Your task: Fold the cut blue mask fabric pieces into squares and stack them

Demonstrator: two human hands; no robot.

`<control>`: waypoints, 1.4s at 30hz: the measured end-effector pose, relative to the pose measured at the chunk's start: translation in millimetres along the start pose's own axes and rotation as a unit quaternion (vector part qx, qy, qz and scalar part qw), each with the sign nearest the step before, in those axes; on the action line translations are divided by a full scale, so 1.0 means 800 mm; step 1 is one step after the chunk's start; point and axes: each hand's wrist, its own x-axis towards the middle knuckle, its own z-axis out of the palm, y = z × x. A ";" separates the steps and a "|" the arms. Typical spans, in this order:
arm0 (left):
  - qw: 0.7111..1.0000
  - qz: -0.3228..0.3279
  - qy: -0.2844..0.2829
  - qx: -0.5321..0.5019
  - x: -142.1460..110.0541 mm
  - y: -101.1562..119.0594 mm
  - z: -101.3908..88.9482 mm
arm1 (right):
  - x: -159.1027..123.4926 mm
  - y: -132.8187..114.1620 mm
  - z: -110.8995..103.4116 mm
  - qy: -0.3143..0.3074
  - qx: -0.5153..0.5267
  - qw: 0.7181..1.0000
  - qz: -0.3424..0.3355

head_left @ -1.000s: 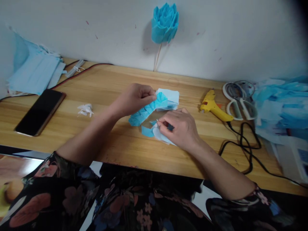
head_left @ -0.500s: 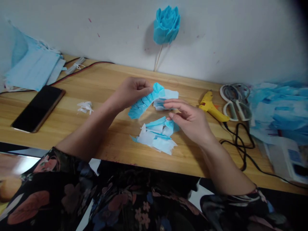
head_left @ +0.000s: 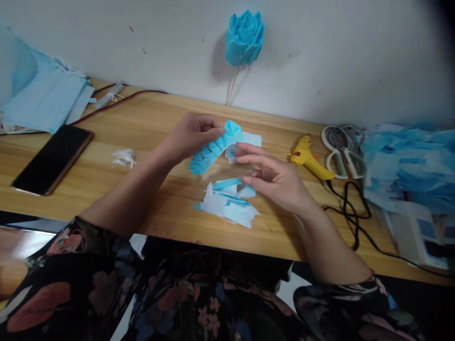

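Observation:
My left hand (head_left: 201, 135) pinches a pleated blue strip of mask fabric (head_left: 209, 154) near its upper end; the strip slants down to the left, just above the desk. To its right, my right hand (head_left: 268, 173) has its fingers apart, with nothing plainly held between them. White and pale blue scraps (head_left: 229, 203) lie below the hands, their right side close under my right thumb. Behind my right fingers rests a white piece of fabric (head_left: 253, 139), partly hidden.
A blue fabric flower on a stick (head_left: 244, 40) stands against the wall. Rightward lie a yellow glue gun (head_left: 309, 158), white-handled scissors (head_left: 344, 161) and a heap of blue fabric (head_left: 408, 161). Leftward are a phone (head_left: 53, 161), white bits (head_left: 123, 157) and stacked masks (head_left: 42, 94).
My right hand has shifted slightly left and its fingers have spread a little more. My left hand still holds the pleated strip. The whole view has moved slightly.

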 end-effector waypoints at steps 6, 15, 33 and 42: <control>0.999 0.009 -0.038 -0.027 0.001 -0.007 0.005 | 0.009 0.023 -0.006 0.174 0.031 0.984 0.006; 0.990 0.059 -0.124 -0.032 0.001 -0.016 0.018 | 0.014 0.008 -0.003 0.163 -0.077 0.984 -0.003; 0.930 -0.027 -0.181 -0.319 0.022 -0.044 -0.006 | 0.062 0.000 -0.027 0.281 0.048 0.957 0.061; 0.929 -0.022 -0.091 -0.358 0.025 -0.047 -0.013 | 0.062 0.014 -0.035 0.284 0.160 0.939 0.111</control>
